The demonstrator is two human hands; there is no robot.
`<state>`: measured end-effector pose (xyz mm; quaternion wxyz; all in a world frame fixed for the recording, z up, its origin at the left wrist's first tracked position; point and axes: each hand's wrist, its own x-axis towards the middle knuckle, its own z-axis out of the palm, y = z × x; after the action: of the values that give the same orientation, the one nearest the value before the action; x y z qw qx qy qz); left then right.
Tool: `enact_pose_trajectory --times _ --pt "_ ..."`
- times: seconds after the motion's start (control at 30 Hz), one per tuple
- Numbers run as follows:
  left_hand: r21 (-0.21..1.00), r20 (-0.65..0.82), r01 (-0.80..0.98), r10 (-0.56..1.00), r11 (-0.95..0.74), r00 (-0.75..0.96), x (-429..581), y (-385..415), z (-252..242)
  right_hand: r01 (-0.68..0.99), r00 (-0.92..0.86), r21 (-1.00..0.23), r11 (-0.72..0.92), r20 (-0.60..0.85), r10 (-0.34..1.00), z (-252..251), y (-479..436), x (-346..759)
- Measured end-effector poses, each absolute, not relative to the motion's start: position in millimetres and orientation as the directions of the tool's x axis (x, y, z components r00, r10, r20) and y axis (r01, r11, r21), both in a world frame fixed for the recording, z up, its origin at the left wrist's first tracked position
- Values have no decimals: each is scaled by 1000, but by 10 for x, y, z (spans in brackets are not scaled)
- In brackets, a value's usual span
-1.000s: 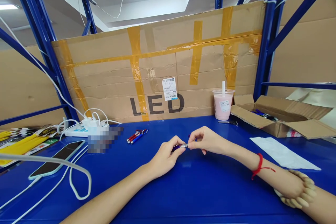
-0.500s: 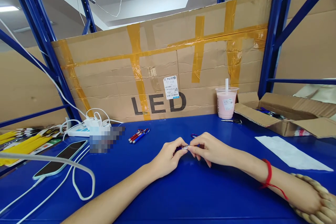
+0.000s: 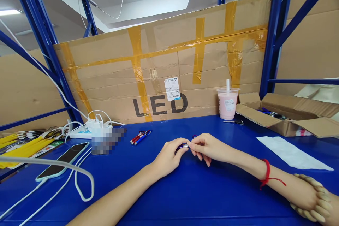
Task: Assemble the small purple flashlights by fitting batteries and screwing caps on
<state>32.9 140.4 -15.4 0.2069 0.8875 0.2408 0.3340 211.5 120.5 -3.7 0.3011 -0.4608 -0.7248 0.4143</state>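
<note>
While the left hand (image 3: 169, 156) keeps a small purple-and-silver tube (image 3: 182, 146) closed between thumb and forefinger, the right hand (image 3: 209, 147) has turned over the past second, its lower fingers now hanging spread below. Its thumb and forefinger are pinched together at the tube's silver end; whether they also hold a separate small part cannot be told. That suggests the fine work is at this end, with the left hand as the steady grip. The tube is just above the middle of the blue tabletop (image 3: 185, 194), to the right of some red and blue tubes (image 3: 141, 137). Behind, the cardboard panel (image 3: 119, 91) reads "LED" in large black letters, and above them a white label (image 3: 172, 89) carries print too small to read and a blue strip. At far right, the pink drink cup (image 3: 227, 103) has a pale sticker and dark vertical lettering, both illegible; no brand can be made out.
</note>
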Motion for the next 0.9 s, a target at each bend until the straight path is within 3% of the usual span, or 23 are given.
enact_pose_trajectory --times 0.17,0.47,0.67,0.9 --pt "561 470 322 614 -762 634 341 1422 -126 509 -336 -821 260 89 938 -26 1196 2109" --pt "559 460 348 631 -752 625 360 1396 -95 608 -158 -674 419 415 896 99 1178 2146" --pt "601 439 359 670 -714 599 356 1388 -78 667 -242 -547 506 483 841 107 1191 2212" --pt "640 383 328 658 -695 648 355 1351 -77 627 -359 -547 555 430 829 135 1228 2293"
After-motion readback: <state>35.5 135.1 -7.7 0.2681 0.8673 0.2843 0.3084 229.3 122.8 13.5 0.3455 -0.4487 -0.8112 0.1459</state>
